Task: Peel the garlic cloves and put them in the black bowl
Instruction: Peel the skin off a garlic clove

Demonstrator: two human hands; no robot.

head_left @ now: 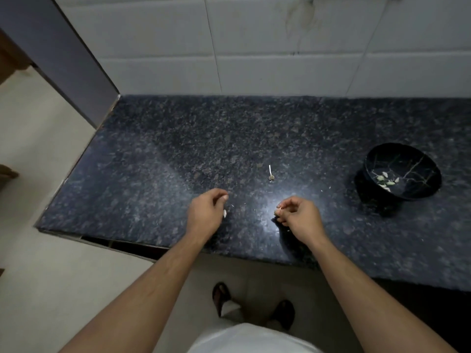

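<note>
Both hands hover above the speckled dark granite desk [153, 154]: left hand [207, 212] pinches a pale skin flake [224, 213], right hand [298, 215] grips a small garlic clove [278, 211]. Peeling seems underway; next, carry it right to the round black bowl [430, 182] holding peeled cloves [385, 180].

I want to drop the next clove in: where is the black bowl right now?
In the head view the black bowl sits on the dark granite counter at the far right, beyond the right hand, with peeled cloves inside.

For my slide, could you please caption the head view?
Right hand pinches a garlic clove over the granite counter; peeled cloves lie in the black bowl.
</note>
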